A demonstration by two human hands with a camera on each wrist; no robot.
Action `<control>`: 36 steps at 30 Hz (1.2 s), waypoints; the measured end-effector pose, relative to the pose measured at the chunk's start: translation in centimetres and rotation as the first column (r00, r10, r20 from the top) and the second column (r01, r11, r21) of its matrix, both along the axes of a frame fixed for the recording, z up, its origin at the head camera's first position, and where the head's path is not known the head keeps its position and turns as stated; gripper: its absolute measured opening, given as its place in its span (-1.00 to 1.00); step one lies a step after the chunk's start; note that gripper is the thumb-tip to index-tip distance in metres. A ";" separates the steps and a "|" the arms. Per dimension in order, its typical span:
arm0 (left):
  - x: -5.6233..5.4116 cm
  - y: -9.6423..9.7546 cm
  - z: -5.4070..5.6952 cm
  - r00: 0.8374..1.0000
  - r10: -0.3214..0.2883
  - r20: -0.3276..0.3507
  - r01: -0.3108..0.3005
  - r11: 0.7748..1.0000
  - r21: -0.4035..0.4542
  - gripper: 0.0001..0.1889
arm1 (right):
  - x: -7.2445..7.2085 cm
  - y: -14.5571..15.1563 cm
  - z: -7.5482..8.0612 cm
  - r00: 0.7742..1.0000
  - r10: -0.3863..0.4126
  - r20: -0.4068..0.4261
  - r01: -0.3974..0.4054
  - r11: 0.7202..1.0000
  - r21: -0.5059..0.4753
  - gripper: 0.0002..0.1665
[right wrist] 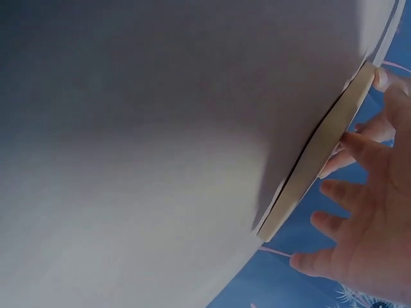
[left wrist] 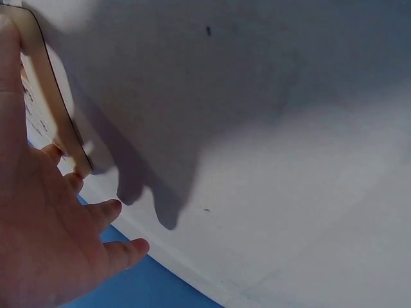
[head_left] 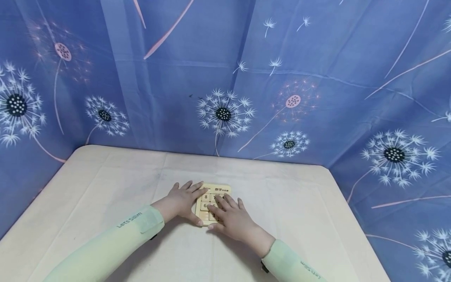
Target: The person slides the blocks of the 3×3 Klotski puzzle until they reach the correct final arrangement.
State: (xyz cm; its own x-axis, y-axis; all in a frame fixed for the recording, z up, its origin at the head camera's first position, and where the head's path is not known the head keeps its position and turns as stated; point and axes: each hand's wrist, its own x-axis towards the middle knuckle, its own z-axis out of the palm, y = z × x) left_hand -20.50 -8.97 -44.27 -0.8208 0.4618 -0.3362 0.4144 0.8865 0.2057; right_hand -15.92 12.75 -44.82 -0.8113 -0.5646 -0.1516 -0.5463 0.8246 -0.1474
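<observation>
A pale yellow number slide puzzle (head_left: 225, 188) lies flat on the table, its square tiles marked with black digits. My left hand (head_left: 181, 200) rests at its left side, fingers spread toward the top corner and thumb at the bottom left corner. From the lower right my right hand (head_left: 234, 221) reaches over the board, its extended fingers across the tiles and hiding several. Tile 8 (head_left: 206, 197) and tile 6 (head_left: 204, 206) show between the hands, above a gap at lower left. Both wrist views show the board's thick edge (left wrist: 54, 96) beside spread fingers.
A cream-covered table (head_left: 282, 203) spreads around the board. Behind it and along both sides hangs a blue curtain (head_left: 169, 98) with dandelion prints. Pale green sleeves (head_left: 109, 239) cover both forearms.
</observation>
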 end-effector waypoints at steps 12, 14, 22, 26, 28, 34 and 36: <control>0.2 -0.2 -0.1 1.000 -0.005 -0.009 0.005 1.000 0.009 0.23 | 0.4 0.2 0.0 1.000 0.013 -0.005 -0.013 1.000 -0.007 -0.28; 0.2 -0.2 -0.2 1.000 -0.006 -0.010 0.006 1.000 0.016 0.23 | 0.6 0.3 0.0 1.000 0.015 0.000 -0.015 1.000 -0.015 -0.29; 0.1 -0.2 -0.1 1.000 -0.002 -0.012 0.002 1.000 0.013 0.22 | 0.9 0.7 0.1 0.999 0.029 0.012 -0.029 0.999 -0.034 -0.30; 0.1 -0.1 -0.1 1.000 -0.005 -0.011 0.005 1.000 0.010 0.22 | 1.0 0.8 0.0 0.999 0.033 0.009 -0.033 0.999 -0.039 -0.30; 0.1 -0.1 -0.1 1.000 -0.004 -0.010 0.004 1.000 0.014 0.22 | 1.1 0.8 -0.1 0.999 0.035 0.005 -0.035 0.999 -0.039 -0.30; 0.0 -0.1 -0.1 1.000 0.000 -0.008 0.000 1.000 0.018 0.23 | 1.1 0.9 -0.2 0.999 0.039 0.006 -0.039 0.999 -0.038 -0.31; 0.0 -0.1 -0.1 1.000 0.000 -0.007 0.000 1.000 0.016 0.23 | 1.2 0.9 -0.2 0.999 0.039 0.009 -0.039 0.998 -0.039 -0.32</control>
